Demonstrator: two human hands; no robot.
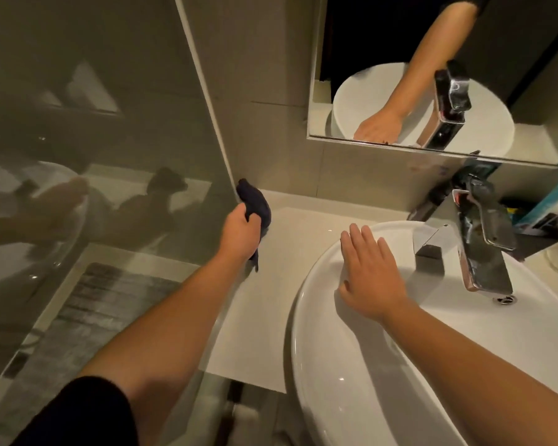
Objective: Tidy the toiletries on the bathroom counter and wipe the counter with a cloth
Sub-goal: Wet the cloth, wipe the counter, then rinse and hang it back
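My left hand (pixel 240 233) grips a dark cloth (pixel 255 201) and presses it on the pale counter (pixel 290 239) at its far left corner, beside the glass partition. Part of the cloth hangs below my wrist. My right hand (pixel 371 275) lies flat with fingers spread on the left rim of the white basin (pixel 335 381). A teal and white toiletry pack (pixel 551 197) leans against the wall at the far right, behind the tap.
A chrome tap (pixel 484 239) juts over the basin, whose drain (pixel 504 299) lies below the spout. A mirror (pixel 400 75) hangs above the counter. The glass shower partition (pixel 110 123) closes off the left side, with a grey mat (pixel 87 320) behind it.
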